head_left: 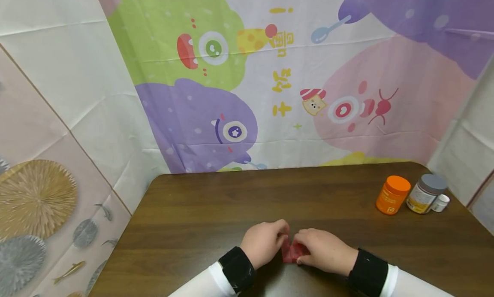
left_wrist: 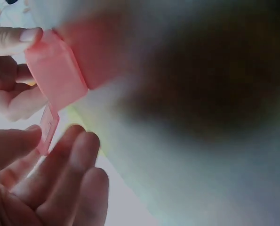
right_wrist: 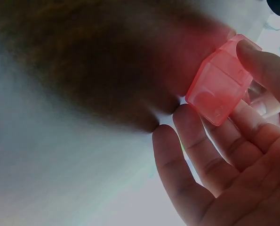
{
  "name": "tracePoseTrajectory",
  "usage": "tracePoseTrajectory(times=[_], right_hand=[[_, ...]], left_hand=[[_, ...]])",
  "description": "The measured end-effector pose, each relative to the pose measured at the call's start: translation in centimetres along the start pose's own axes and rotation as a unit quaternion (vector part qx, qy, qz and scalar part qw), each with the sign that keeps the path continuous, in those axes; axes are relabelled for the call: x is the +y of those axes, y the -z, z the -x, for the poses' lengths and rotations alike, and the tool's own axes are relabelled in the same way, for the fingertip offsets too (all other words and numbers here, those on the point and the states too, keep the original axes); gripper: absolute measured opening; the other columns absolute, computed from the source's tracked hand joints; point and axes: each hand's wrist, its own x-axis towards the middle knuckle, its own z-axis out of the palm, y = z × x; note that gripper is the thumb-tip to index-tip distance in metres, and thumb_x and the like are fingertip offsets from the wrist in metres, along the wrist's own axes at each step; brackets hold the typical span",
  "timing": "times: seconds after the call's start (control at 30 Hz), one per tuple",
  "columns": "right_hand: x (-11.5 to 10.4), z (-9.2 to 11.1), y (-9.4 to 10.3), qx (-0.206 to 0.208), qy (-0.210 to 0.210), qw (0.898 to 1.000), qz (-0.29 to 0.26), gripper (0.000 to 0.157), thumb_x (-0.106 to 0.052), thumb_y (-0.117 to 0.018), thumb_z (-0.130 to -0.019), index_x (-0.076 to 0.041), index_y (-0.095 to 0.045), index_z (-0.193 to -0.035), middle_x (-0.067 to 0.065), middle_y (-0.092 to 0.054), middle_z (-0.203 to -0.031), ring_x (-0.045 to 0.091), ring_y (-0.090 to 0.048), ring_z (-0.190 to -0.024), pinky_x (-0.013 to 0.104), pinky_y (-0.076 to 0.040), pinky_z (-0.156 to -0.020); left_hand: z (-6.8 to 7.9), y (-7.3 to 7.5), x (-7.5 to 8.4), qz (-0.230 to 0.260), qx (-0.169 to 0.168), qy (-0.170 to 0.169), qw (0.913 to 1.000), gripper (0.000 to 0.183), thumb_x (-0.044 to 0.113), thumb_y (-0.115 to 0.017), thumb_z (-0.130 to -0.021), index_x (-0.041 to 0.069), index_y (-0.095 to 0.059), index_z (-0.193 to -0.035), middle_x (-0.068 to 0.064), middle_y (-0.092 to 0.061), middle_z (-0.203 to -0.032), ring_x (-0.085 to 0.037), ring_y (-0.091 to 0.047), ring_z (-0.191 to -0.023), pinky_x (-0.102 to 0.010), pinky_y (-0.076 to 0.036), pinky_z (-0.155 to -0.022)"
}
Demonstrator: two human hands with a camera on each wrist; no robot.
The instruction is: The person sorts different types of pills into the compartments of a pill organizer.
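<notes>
Left hand [head_left: 265,242] pinches thin flap [left_wrist: 49,128], right hand [head_left: 326,250] holds red box [left_wrist: 57,70] between them, on table [head_left: 193,211]. I guess: light, stiff, bit slick; flap may snap. I'd hold box, not flap, softly.

Case [left_wrist: 57,70] is translucent pinkish red; table [head_left: 216,207] is dark brown with wood grain. Wristbands [head_left: 236,269] are black, sleeves [head_left: 204,284] white. One jar [head_left: 390,197] is orange, lid included; backdrop cloth [head_left: 266,97] shows green, purple and pink cartoon monsters on white.
</notes>
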Motion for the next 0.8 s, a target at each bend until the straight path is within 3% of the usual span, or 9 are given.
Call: tracePoseTrajectory(times=[0.13, 0.23, 0.33, 0.5, 0.6, 0.8], right_hand=[[0.0, -0.1, 0.0, -0.008, -0.008, 1.000, 0.005, 0.025, -0.032, -0.078, -0.080, -0.018, -0.065, -0.095, -0.009, -0.056, -0.082, 0.005, -0.048, -0.069, 0.025, -0.044, -0.058], [0.0, -0.2, 0.0, -0.012, -0.011, 1.000, 0.008, 0.025, -0.033, -0.078, -0.080, -0.017, -0.065, -0.095, -0.008, -0.057, -0.082, 0.006, -0.048, -0.068, 0.025, -0.045, -0.058], [0.0, -0.1, 0.0, -0.009, -0.008, 1.000, 0.009, 0.025, -0.032, -0.077, -0.081, -0.016, -0.066, -0.096, -0.008, -0.057, -0.083, 0.006, -0.048, -0.068, 0.024, -0.045, -0.058], [-0.1, 0.2, -0.2, 0.001, -0.008, 1.000, 0.016, 0.025, -0.031, -0.077, -0.081, -0.015, -0.067, -0.097, -0.008, -0.056, -0.083, 0.006, -0.047, -0.068, 0.023, -0.044, -0.057], [-0.2, 0.2, -0.3, 0.009, -0.004, 1.000, 0.025, 0.027, -0.032, -0.077, -0.081, -0.014, -0.068, -0.100, -0.008, -0.057, -0.084, 0.006, -0.048, -0.069, 0.023, -0.046, -0.059], [-0.3, 0.5, -0.4, 0.020, -0.007, 0.999, 0.031, 0.040, -0.036, -0.077, -0.080, -0.012, -0.066, -0.109, -0.007, -0.057, -0.085, 0.006, -0.049, -0.069, 0.023, -0.046, -0.058]], left_hand=[[-0.1, 0.2, 0.0, -0.051, -0.039, -0.006, 0.9979, 0.017, 0.026, -0.061, -0.094, 0.022, -0.072, -0.107, 0.005, -0.070, -0.099, -0.008, -0.062, -0.083, -0.030, -0.055, -0.068], [0.0, 0.3, 0.0, -0.075, -0.091, -0.012, 0.9930, 0.027, 0.027, -0.055, -0.096, 0.021, -0.070, -0.117, 0.001, -0.065, -0.117, -0.017, -0.058, -0.101, -0.037, -0.054, -0.081], [0.2, 0.3, 0.2, -0.090, -0.125, -0.013, 0.9880, 0.032, 0.026, -0.050, -0.096, 0.021, -0.068, -0.123, -0.001, -0.061, -0.124, -0.022, -0.052, -0.107, -0.042, -0.051, -0.085], [0.4, 0.2, 0.5, -0.097, -0.124, -0.023, 0.9873, 0.033, 0.027, -0.048, -0.096, 0.019, -0.067, -0.122, -0.001, -0.060, -0.123, -0.022, -0.051, -0.109, -0.042, -0.049, -0.086], [0.5, 0.4, 0.5, -0.095, -0.118, -0.013, 0.9884, 0.034, 0.031, -0.047, -0.097, 0.017, -0.063, -0.124, -0.001, -0.061, -0.123, -0.022, -0.052, -0.109, -0.042, -0.049, -0.087], [0.9, 1.3, 0.7, -0.075, -0.111, 0.016, 0.9908, 0.061, 0.056, -0.040, -0.099, 0.015, -0.044, -0.144, -0.005, -0.054, -0.135, -0.023, -0.049, -0.118, -0.047, -0.046, -0.094]])
